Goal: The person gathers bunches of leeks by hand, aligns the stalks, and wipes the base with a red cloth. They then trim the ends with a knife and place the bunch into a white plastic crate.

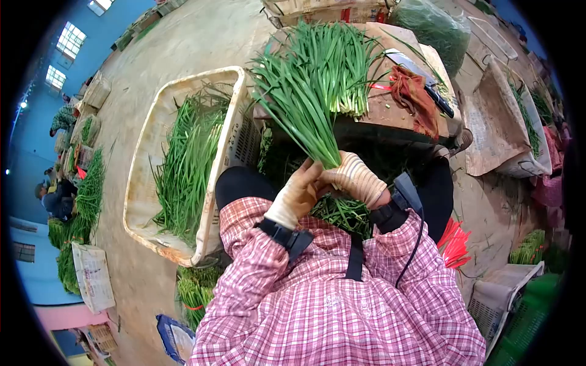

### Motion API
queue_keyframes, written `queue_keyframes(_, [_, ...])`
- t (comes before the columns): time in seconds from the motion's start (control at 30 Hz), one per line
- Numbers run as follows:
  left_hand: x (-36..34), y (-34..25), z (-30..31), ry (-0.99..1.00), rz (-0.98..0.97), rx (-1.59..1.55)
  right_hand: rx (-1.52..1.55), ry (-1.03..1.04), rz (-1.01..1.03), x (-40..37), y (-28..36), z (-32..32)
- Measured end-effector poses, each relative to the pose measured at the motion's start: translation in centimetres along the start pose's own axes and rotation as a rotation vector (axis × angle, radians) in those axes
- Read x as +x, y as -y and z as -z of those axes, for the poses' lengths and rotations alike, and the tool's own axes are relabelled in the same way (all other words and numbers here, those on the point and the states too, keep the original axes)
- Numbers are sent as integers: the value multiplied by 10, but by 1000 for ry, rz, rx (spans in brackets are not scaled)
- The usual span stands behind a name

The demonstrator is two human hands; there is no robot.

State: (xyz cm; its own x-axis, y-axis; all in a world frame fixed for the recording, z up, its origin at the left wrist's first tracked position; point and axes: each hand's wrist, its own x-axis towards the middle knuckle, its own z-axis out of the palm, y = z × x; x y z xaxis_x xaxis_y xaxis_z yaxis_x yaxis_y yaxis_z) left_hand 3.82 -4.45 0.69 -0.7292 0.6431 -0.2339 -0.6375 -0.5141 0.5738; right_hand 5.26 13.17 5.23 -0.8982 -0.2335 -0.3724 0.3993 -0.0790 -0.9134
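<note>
Both my hands wear pale knit gloves and hold one bunch of long green chives point(308, 91) by its lower end, the leaves fanning up and away from me. My left hand point(297, 194) grips the stalks from the left side. My right hand point(356, 178) wraps the base from the right. The bunch hangs over a worn wooden block point(390, 107), where more chives with white ends point(354, 104) lie. My sleeves are pink plaid, with black straps at both wrists.
A cream plastic crate point(146, 165) of loose chives stands at my left. On the block lie a rust-red cloth point(415, 94) and a knife point(421, 79). Red ties point(453, 241) lie at my right. Other crates point(519, 134) and people sit around the concrete floor.
</note>
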Motion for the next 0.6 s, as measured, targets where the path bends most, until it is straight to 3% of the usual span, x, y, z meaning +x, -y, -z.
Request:
queue_keyframes(0.03, [6, -2, -3, 42, -15, 75, -45, 16, 6, -1, -3, -2])
queue_keyframes(0.1, [24, -1, -6, -95, -124, 157, -140, 47, 31, -5, -5, -7])
queue_keyframes(0.13, [28, 0, -8, -103, -129, 149, -275, -43, 78, -12, -3, -11])
queue_keyframes(0.23, [20, 5, -20, -209, -86, 59, -982, -28, 141, -29, 21, 7])
queue_keyframes(0.3, [17, 9, -18, -216, -116, 20, -913, -193, 165, -36, 41, 11])
queue_keyframes(0.37, [14, 13, -27, -251, -164, -28, -737, -363, 526, -22, 51, 2])
queue_keyframes(0.4, [16, 17, -15, -179, -155, 35, -738, -425, 596, -12, 55, -7])
queue_keyframes(0.5, [10, 18, -25, -261, -168, 93, -968, -529, 530, 36, 55, -22])
queue_keyframes(0.57, [12, 25, -18, -244, -197, 83, -1056, -359, 310, 54, 54, -20])
queue_keyframes(0.6, [13, 26, -15, -236, -210, 76, -999, -357, 313, 53, 53, -19])
